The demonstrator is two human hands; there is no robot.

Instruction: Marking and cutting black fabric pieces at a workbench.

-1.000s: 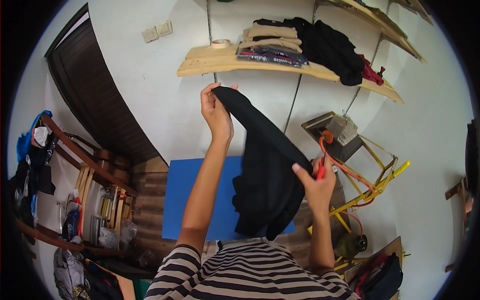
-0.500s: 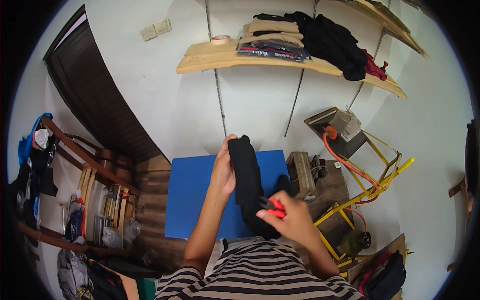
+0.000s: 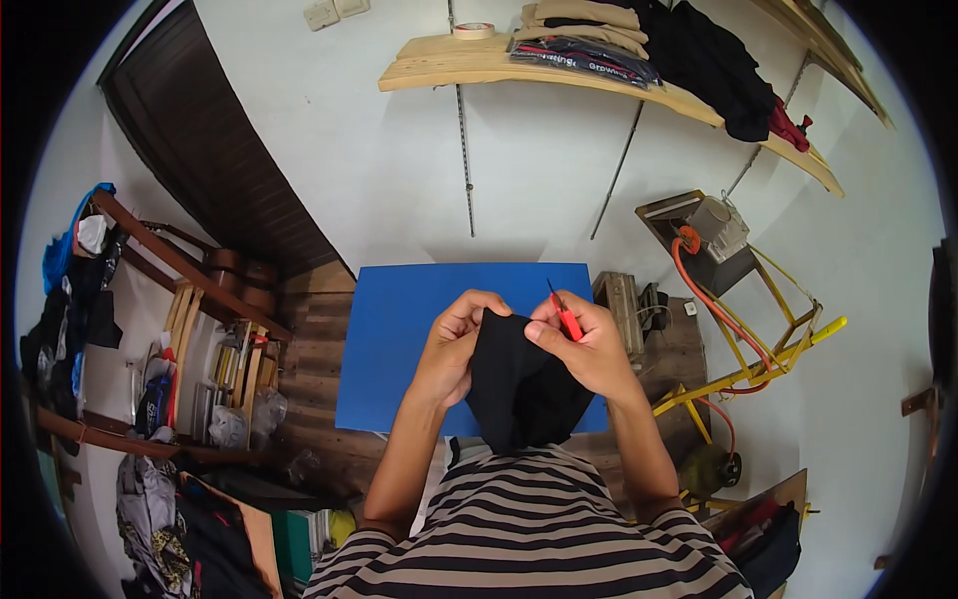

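Observation:
A piece of black cloth (image 3: pixel 524 384) hangs between my hands in front of my striped shirt, over the near edge of a blue table (image 3: pixel 399 334). The upper left corner of the cloth is pinched by my left hand (image 3: pixel 451 349), thumb on top. At the cloth's upper right edge, my right hand (image 3: pixel 594 351) has thumb and fingers closed on the fabric. That same hand also keeps hold of small red-handled snips (image 3: pixel 570 320), whose thin dark tip points up and away from the cloth. Part of the snips is hidden by the fingers.
Beyond the table, a wooden wall shelf (image 3: pixel 429 68) carries folded clothes and a tape roll (image 3: pixel 473 31). A yellow metal frame (image 3: pixel 743 377) with an orange hose stands at right, near a wooden crate (image 3: pixel 619 304). Cluttered shelving (image 3: pixel 190 275) lines the left side.
The long hanging cloth is now bunched and held by both hands. My right hand has moved up to its upper edge, the snips turned tip-up. The view has shifted.

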